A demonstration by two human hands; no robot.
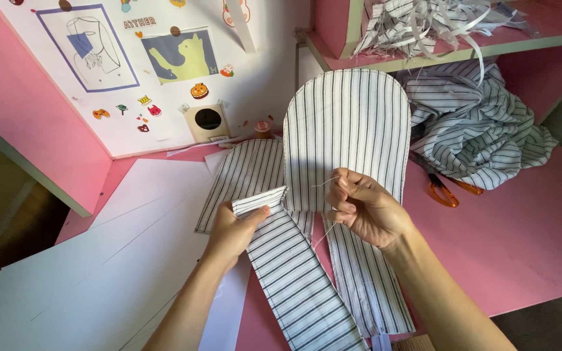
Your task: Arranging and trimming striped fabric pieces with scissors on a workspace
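My left hand (232, 231) pinches the top end of a narrow striped fabric strip (294, 279) that runs down toward me. My right hand (365, 208) is closed on a thin white thread (325, 182) at the lower edge of a tall, round-topped striped fabric piece (346, 130) standing up in front of me. A second striped strip (365, 292) hangs below my right hand. Another striped piece (245, 175) lies flat behind my left hand.
Orange-handled scissors (447, 190) lie on the pink table (521, 240) right of my hand, beside a heap of striped fabric (476, 123). Large white paper sheets (105, 260) cover the left. A shelf (424, 55) above holds fabric scraps. A white board (144, 71) carries stickers and drawings.
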